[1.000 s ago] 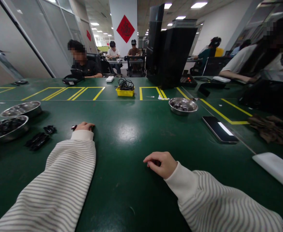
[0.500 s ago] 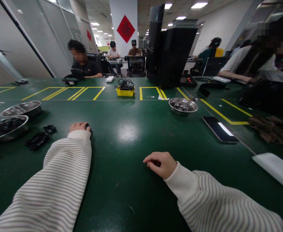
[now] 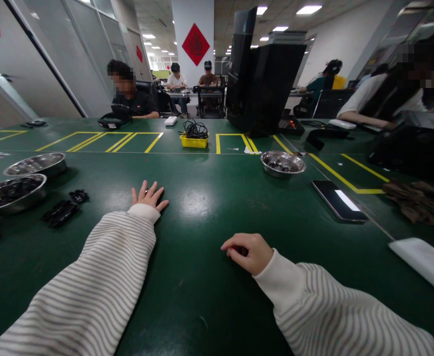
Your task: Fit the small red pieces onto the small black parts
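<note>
My left hand lies on the green table with its fingers spread and pointing forward. A small dark band, perhaps a ring, shows on one finger; the hand holds nothing. Lower and to the right, my right hand rests on the tabletop with its fingers curled and thumb and index tips close together. Through the gap between them no object shows. Nearest to the left hand are small black parts, lying in a cluster to its left. A phone lies to the right of my right hand.
Two steel bowls stand at the left, one filled with black parts. Another steel bowl is right of centre. Farther back are a yellow tray of cables and a black computer case. A white object and brown cloth lie right.
My left hand has shifted to the right, and its fingers, closer together before, are now spread. My right hand stays in the same place and pose.
</note>
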{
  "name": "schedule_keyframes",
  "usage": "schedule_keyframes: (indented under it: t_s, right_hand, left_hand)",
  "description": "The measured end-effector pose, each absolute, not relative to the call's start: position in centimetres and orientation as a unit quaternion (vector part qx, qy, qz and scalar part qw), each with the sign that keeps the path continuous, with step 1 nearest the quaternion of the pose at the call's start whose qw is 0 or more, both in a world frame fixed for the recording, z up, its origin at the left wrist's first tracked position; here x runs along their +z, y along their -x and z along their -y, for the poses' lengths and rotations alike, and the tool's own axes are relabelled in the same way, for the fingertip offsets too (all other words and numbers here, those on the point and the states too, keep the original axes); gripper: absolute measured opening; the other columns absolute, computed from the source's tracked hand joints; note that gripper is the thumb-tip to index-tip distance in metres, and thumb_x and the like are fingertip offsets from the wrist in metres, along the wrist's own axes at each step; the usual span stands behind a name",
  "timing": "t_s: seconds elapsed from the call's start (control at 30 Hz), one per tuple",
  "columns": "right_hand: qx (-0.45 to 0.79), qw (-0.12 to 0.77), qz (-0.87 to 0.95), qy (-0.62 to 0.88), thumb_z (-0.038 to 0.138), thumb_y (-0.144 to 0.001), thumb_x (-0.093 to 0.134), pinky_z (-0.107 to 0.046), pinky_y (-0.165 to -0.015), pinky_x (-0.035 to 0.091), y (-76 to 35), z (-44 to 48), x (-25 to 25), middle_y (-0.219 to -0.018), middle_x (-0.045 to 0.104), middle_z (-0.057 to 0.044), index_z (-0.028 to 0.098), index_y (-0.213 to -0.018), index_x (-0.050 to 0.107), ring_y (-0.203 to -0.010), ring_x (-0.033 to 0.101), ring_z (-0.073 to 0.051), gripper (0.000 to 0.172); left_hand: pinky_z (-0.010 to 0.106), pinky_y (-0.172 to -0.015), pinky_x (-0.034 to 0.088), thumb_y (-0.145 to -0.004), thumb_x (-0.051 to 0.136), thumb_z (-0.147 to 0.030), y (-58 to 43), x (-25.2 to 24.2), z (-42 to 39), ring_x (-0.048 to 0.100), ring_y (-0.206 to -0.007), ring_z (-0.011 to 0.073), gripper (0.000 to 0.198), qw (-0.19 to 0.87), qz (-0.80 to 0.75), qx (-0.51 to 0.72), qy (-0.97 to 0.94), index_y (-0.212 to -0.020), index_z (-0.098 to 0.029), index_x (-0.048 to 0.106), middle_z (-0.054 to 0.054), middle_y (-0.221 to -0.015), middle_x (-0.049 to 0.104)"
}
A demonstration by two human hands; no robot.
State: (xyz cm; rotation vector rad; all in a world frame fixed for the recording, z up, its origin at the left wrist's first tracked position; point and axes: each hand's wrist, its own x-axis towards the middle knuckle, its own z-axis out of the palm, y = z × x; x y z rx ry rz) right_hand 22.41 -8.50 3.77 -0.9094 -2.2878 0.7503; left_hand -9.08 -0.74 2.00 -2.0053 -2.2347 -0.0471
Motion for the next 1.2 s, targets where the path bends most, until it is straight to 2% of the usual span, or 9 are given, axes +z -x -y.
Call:
schedule_keyframes:
  t_s: [0.23, 0.3, 0.4, 0.5, 0.63, 0.8, 0.93, 1.03, 1.2]
  right_hand:
    - [0.303, 0.332, 0.82, 0.355, 0.013, -0.072, 0.047, -0.018, -0.043, 0.041, -22.5, 8.5, 4.1, -0.058, 0.064, -0.002, 0.014, -0.077, 0.066, -0.045, 0.054, -0.009, 0.02]
    - [0.309, 0.368, 0.789, 0.383, 0.015, -0.073, 0.047, -0.018, -0.042, 0.042, -22.6, 8.3, 4.3, -0.054, 0.063, -0.001, 0.014, -0.077, 0.065, -0.042, 0.053, -0.009, 0.019]
    - [0.32, 0.432, 0.728, 0.426, 0.019, -0.073, 0.047, -0.018, -0.04, 0.042, -22.9, 7.9, 4.3, -0.049, 0.06, 0.0, 0.013, -0.076, 0.064, -0.04, 0.052, -0.009, 0.018]
    - [0.337, 0.488, 0.665, 0.454, 0.022, -0.073, 0.047, -0.017, -0.038, 0.042, -23.4, 7.3, 4.1, -0.046, 0.057, 0.001, 0.013, -0.074, 0.062, -0.038, 0.051, -0.009, 0.018]
    - [0.357, 0.479, 0.651, 0.468, 0.022, -0.074, 0.046, -0.018, -0.037, 0.04, -23.9, 6.8, 3.7, -0.046, 0.055, 0.002, 0.014, -0.076, 0.061, -0.037, 0.049, -0.008, 0.017]
    - [0.332, 0.341, 0.77, 0.425, 0.022, -0.07, 0.055, -0.02, -0.046, 0.041, -23.7, 7.0, 3.6, -0.059, 0.059, 0.0, 0.015, -0.081, 0.064, -0.046, 0.049, -0.009, 0.015]
    - [0.253, 0.253, 0.861, 0.361, 0.03, -0.061, 0.069, -0.023, -0.055, 0.041, -23.4, 7.6, 3.5, -0.07, 0.06, -0.001, 0.02, -0.083, 0.066, -0.06, 0.05, -0.012, 0.024]
    - [0.23, 0.231, 0.876, 0.355, 0.031, -0.061, 0.071, -0.024, -0.059, 0.043, -23.4, 7.7, 3.4, -0.074, 0.059, -0.002, 0.021, -0.081, 0.067, -0.069, 0.052, -0.014, 0.022]
    - [0.218, 0.231, 0.882, 0.348, 0.027, -0.065, 0.069, -0.024, -0.061, 0.043, -23.4, 7.7, 3.4, -0.072, 0.058, -0.001, 0.022, -0.076, 0.068, -0.069, 0.053, -0.014, 0.012]
  left_hand:
    - [0.046, -0.102, 0.016, -0.076, 0.041, -0.05, 4.4, 1.0, 3.0, 0.012, -0.128, 0.03, 0.063, 0.021, 0.58, -0.063, 0.812, -0.127, -0.014, 0.037, 0.011, -0.136, 0.029]
    - [0.043, -0.103, 0.019, -0.075, 0.04, -0.053, 1.1, 0.8, 4.6, 0.015, -0.128, 0.0286, 0.067, -0.02, 0.483, -0.105, 0.869, -0.128, -0.012, 0.035, 0.013, -0.135, 0.031]
    - [0.046, -0.102, 0.019, -0.072, 0.044, -0.054, -4.0, 1.1, 7.4, 0.019, -0.126, 0.0274, 0.073, -0.078, 0.387, -0.171, 0.903, -0.131, -0.014, 0.026, 0.013, -0.135, 0.03]
    - [0.047, -0.102, 0.018, -0.068, 0.049, -0.04, -7.2, 1.8, 9.1, 0.022, -0.124, 0.027, 0.072, -0.13, 0.343, -0.242, 0.898, -0.128, -0.012, 0.022, 0.015, -0.134, 0.027]
    - [0.044, -0.096, 0.028, -0.061, 0.046, -0.028, -6.7, 2.1, 8.2, 0.032, -0.116, 0.0264, 0.065, -0.161, 0.318, -0.357, 0.863, -0.121, -0.013, 0.027, 0.015, -0.125, 0.035]
    - [0.044, -0.089, 0.031, -0.065, 0.044, -0.032, 0.2, 2.5, 4.2, 0.041, -0.104, 0.0272, 0.047, -0.014, 0.446, -0.36, 0.82, -0.109, -0.015, 0.044, 0.012, -0.11, 0.047]
    - [0.047, -0.091, 0.027, -0.066, 0.051, -0.03, 7.4, 2.9, 1.5, 0.031, -0.11, 0.0328, 0.042, 0.147, 0.669, -0.251, 0.685, -0.107, -0.019, 0.054, 0.01, -0.12, 0.042]
    - [0.045, -0.084, 0.034, -0.072, 0.049, -0.031, 11.6, 2.5, 0.5, 0.036, -0.104, 0.0334, 0.039, 0.131, 0.776, -0.184, 0.589, -0.107, -0.018, 0.056, 0.012, -0.116, 0.043]
    - [0.037, -0.077, 0.039, -0.08, 0.039, -0.022, 14.2, 2.0, -0.3, 0.047, -0.087, 0.0252, 0.032, 0.084, 0.795, -0.135, 0.585, -0.103, -0.012, 0.059, 0.01, -0.092, 0.051]
